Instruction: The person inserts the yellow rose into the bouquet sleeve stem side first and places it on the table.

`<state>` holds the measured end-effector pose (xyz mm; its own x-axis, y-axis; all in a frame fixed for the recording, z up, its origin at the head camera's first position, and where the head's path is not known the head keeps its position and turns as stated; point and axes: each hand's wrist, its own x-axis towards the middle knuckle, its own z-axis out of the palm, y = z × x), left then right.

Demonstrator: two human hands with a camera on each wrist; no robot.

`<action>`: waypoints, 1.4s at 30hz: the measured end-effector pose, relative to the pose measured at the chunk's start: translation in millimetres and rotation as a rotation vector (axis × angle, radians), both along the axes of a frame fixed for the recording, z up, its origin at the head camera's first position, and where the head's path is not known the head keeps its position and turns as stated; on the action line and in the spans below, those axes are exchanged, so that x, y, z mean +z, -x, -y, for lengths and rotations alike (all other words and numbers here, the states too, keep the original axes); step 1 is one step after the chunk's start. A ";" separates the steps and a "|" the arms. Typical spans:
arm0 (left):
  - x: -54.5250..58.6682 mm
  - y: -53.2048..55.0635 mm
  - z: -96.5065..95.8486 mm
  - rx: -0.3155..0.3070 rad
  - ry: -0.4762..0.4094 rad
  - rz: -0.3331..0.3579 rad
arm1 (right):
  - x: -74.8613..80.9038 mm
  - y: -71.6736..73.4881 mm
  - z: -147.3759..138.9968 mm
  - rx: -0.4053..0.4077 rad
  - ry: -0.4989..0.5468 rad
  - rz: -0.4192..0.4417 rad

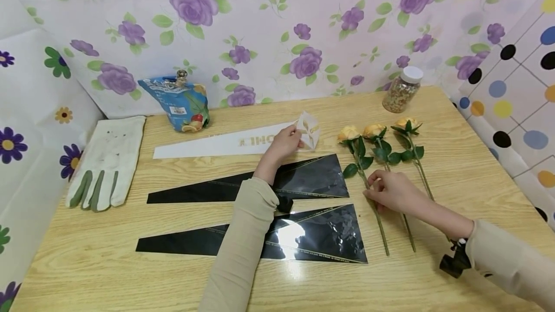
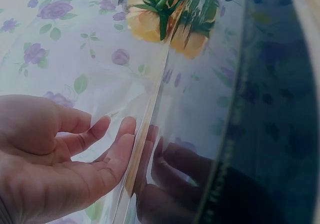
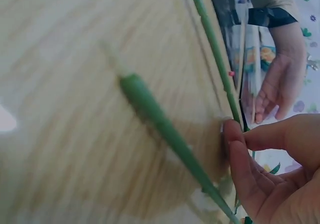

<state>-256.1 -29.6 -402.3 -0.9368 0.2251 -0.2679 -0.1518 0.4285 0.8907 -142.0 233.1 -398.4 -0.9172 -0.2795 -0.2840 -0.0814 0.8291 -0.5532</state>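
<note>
In the head view my left hand [image 1: 284, 144] is at the wide end of a white flower sleeve [image 1: 217, 144], its fingers bent at the clear film, which stands up in a raised mouth. Close up, the left hand [image 2: 70, 159] has its fingertips along the film's edge. My right hand [image 1: 396, 191] pinches the stem of the leftmost yellow rose [image 1: 349, 134] between thumb and fingers; this grip on the green stem [image 3: 217, 54] shows in the right wrist view. Beside it lie a middle rose [image 1: 375, 131] and a right-hand rose [image 1: 406, 125], the latter's stem passing under the right wrist.
Two black flower sleeves, an upper one [image 1: 310, 177] and a lower one [image 1: 321, 235], lie flat below the left forearm. A white glove [image 1: 110, 158] lies at left. A blue pouch [image 1: 175, 102] and a white-lidded jar [image 1: 401, 91] stand along the back.
</note>
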 end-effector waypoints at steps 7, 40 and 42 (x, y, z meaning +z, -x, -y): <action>0.3 1.2 0.9 0.003 0.002 -0.034 | 12.1 10.6 3.1 -0.010 0.071 0.042; -5.8 0.4 0.4 -0.002 -0.003 -0.025 | 119.1 56.4 82.3 -0.128 0.558 -0.655; -5.4 0.3 1.1 -0.003 0.004 -0.025 | 114.6 64.6 85.6 -0.121 0.585 -0.716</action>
<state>-256.4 -30.7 -407.7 -0.9426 0.2266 -0.2453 -0.1284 0.4323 0.8925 -206.6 147.5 -283.8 -0.8514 -0.0902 0.5166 -0.4958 0.4595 -0.7369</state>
